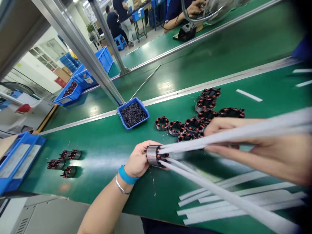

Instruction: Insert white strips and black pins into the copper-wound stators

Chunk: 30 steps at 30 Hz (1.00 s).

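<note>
My left hand (pixel 137 159), with a blue band and a silver bangle at the wrist, is closed around a motor stator (pixel 153 156) near the middle of the view. Long white insulating paper strips (pixel 195 144) run out of the stator's slots towards the right. My right hand (pixel 263 149) is closed on the upper strips, its fingers partly hidden behind them and blurred. Another white strip (pixel 219 188) trails from the stator to the lower right. Several more stators with copper windings (pixel 194 125) stand just beyond my hands.
A blue bin (pixel 133 113) of small dark pieces sits by the metal rail. Loose white strips (pixel 231 204) lie at the near right. Several stators (pixel 69 171) stand on the left of the green table (pixel 102 136). A metal post (pixel 85 52) rises behind. A co-worker's hand (pixel 196 8) shows opposite.
</note>
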{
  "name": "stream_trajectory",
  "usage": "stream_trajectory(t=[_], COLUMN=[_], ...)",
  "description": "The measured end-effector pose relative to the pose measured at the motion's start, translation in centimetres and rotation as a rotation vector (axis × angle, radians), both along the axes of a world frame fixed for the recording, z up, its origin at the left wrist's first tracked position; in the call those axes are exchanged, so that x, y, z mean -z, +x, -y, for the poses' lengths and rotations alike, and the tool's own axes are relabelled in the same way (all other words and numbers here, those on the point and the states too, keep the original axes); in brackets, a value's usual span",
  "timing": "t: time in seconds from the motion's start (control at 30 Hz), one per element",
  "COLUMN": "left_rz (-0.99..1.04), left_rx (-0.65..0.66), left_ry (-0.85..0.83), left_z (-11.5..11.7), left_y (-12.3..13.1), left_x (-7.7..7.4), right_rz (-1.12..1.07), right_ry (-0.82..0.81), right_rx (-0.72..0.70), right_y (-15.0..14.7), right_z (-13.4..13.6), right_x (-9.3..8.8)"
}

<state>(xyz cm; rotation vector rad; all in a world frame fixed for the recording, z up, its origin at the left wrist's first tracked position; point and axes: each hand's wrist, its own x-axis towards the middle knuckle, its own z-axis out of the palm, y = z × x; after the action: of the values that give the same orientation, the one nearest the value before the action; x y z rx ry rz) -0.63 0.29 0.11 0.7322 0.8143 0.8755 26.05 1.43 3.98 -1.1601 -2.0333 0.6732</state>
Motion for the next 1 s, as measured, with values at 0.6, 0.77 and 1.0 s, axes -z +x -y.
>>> stream_trajectory(t=[0.6, 0.77, 1.0], left_rz=[-0.207, -0.331, -0.186], left_rx=[0.028, -0.073, -0.077], left_ry=[0.089, 0.219, 0.117], left_z=[1.6, 2.0, 2.2], left_y=[1.3, 1.6, 2.1], left_x=[0.7, 1.5, 1.5], right_rz=[-0.12, -0.119, -0.206], right_ry=[-0.397, -0.297, -0.424], right_rx=[-0.109, -0.125, 0.046], right_y=[-5.1, -5.8, -6.4], right_z=[0.7, 1.1, 2.6], right_x=[4.2, 4.6, 4.7])
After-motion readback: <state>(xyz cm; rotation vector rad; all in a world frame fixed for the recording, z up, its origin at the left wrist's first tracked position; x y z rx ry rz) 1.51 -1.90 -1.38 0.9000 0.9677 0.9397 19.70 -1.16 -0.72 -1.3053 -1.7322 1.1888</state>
